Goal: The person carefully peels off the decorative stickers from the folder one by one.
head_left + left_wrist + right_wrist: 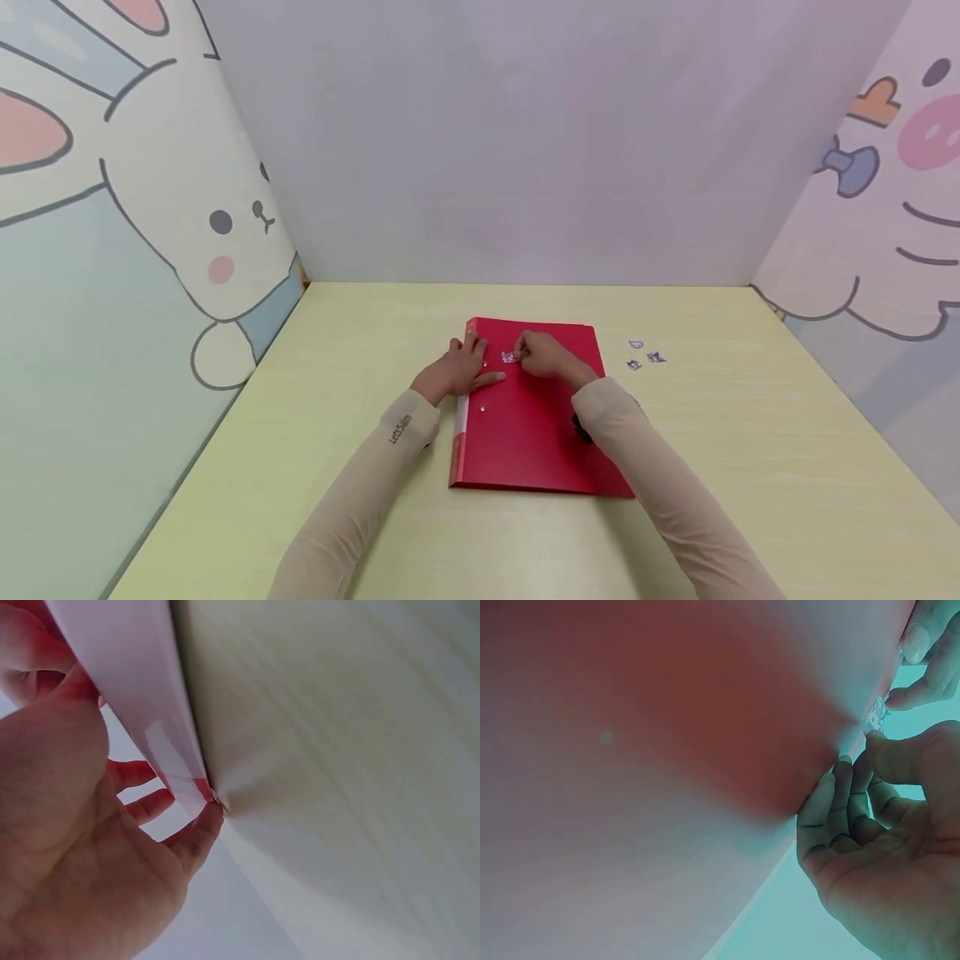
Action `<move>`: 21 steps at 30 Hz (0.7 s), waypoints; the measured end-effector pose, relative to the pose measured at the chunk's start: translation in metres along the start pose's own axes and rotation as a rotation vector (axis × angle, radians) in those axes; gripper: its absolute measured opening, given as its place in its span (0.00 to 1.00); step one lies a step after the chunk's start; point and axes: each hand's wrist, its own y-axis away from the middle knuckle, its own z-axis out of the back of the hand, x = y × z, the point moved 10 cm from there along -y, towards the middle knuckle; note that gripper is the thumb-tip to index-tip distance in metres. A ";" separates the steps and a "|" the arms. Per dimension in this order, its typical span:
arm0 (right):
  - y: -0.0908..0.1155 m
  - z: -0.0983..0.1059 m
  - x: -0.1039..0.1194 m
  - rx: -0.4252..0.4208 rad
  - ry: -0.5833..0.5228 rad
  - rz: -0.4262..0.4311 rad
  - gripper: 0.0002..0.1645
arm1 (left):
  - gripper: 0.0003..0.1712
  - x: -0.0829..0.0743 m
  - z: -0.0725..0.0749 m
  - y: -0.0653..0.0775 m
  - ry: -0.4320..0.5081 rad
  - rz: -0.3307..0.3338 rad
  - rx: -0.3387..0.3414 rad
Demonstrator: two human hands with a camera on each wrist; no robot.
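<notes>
A red binder (525, 450) lies on the table with its spine (131, 682) to the left. My left hand (462, 371) rests across the spine and the cover's left part, fingers spread and thumb stretched over the cover. In the left wrist view, the tip of one finger touches the spine's lower edge. On the upper cover is a small sticker with a purple-and-white print (507, 357). My right hand (543, 354) pinches its right edge, the thumb tip right at the sticker (877, 714) and the other fingers bent against the cover.
To the right of the binder, three similar small stickers (636, 343) lie on the pale wooden table (750, 417). Two small white dots (482, 409) show along the cover's left side. Walls printed with cartoon animals stand at left and right, a plain pale one behind.
</notes>
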 end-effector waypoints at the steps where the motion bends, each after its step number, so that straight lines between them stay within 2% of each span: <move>1: 0.000 0.001 0.000 0.001 -0.002 0.000 0.17 | 0.51 0.000 0.000 0.000 0.005 0.004 0.003; 3: 0.001 0.002 -0.001 0.004 -0.009 0.001 0.18 | 0.51 0.000 -0.001 0.000 0.016 0.009 0.007; 10: 0.005 0.009 0.000 -0.010 -0.021 0.003 0.10 | 0.50 0.001 -0.002 -0.001 0.000 0.001 0.001; 21: 0.010 0.020 -0.014 -0.038 -0.025 -0.035 0.13 | 0.49 0.002 -0.005 -0.004 -0.018 -0.005 0.000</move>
